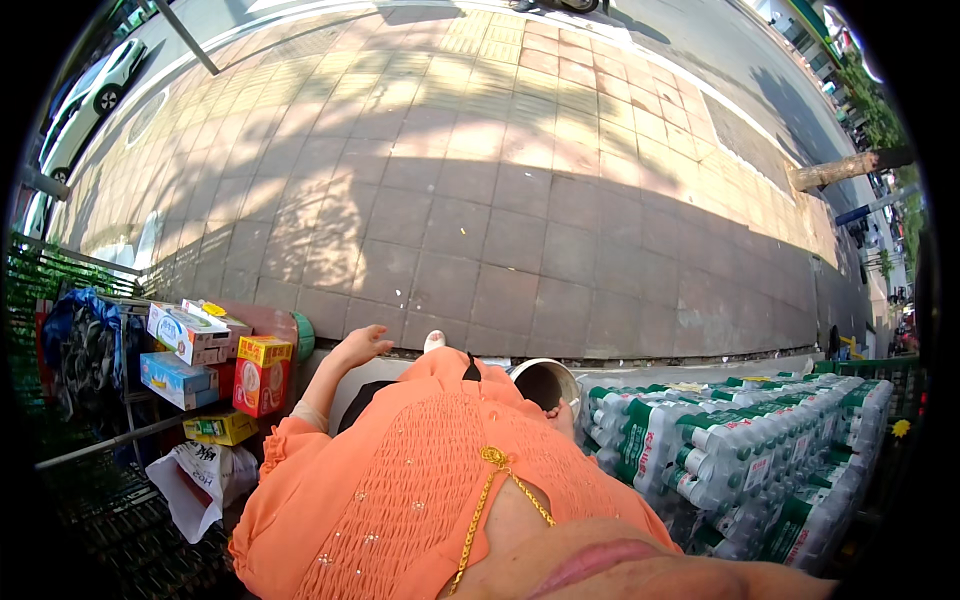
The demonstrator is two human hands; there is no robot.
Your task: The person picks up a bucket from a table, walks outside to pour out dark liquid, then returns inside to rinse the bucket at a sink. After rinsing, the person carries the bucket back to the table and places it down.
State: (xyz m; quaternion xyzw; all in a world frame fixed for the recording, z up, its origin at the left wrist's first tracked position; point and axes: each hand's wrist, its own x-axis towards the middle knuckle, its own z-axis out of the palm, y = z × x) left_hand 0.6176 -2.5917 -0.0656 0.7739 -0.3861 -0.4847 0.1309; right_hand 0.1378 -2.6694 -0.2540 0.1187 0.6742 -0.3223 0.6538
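Note:
My left hand (366,345) is held out over the step at my left side, its fingers apart and nothing in them. At my right side my right hand (562,414) is at the near rim of a pale bucket (574,378), with its fingers curled over the edge. The bucket's inside looks dark, and what it holds cannot be made out. My orange blouse hides part of the bucket and of the right forearm. One white shoe (434,341) shows beyond the blouse.
Stacked shrink-wrapped packs of bottles (740,450) stand close on my right. To my left are several cartons (190,335), a red-orange box (263,375) and a white bag (200,485). Tiled pavement (480,230) stretches ahead to a road with a parked white car (90,105).

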